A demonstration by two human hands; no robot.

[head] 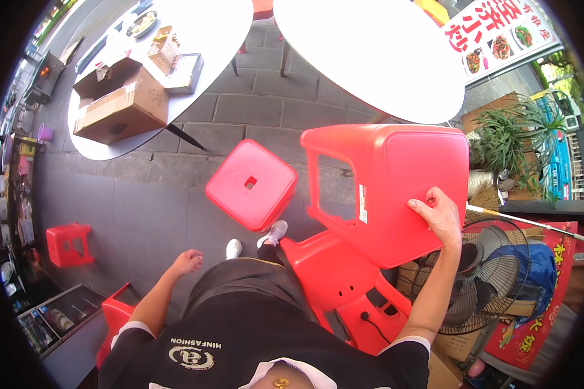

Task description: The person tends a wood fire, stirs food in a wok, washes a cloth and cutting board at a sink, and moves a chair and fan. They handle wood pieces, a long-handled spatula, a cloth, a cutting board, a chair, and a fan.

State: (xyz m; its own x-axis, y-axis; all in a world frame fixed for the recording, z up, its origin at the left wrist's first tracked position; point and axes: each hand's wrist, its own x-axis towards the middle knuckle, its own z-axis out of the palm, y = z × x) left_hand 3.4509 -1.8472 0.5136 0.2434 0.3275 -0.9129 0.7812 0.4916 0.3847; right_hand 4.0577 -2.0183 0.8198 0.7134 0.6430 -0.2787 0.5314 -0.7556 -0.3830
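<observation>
My right hand (pixel 438 214) is at the seat of a tall red plastic stool (pixel 418 160), its fingertips hooked at the seat's middle, where a hole is probably hidden. The stool is tilted, its side with a small label facing left. Below it stands a red plastic chair (pixel 338 272), partly covered by the stool. My left hand (pixel 189 262) hangs over the floor with fingers loosely curled and nothing in it. Ahead of my feet is another red stool (pixel 253 182), upright, with a square hole in its seat.
A round white table (pixel 151 131) at the left bears an open cardboard box (pixel 131 104); a second white table (pixel 370 58) stands ahead. At the right are a black fan (pixel 472 272), a plant (pixel 506 126) and a pole (pixel 530 223). A small red stool (pixel 70 244) is far left.
</observation>
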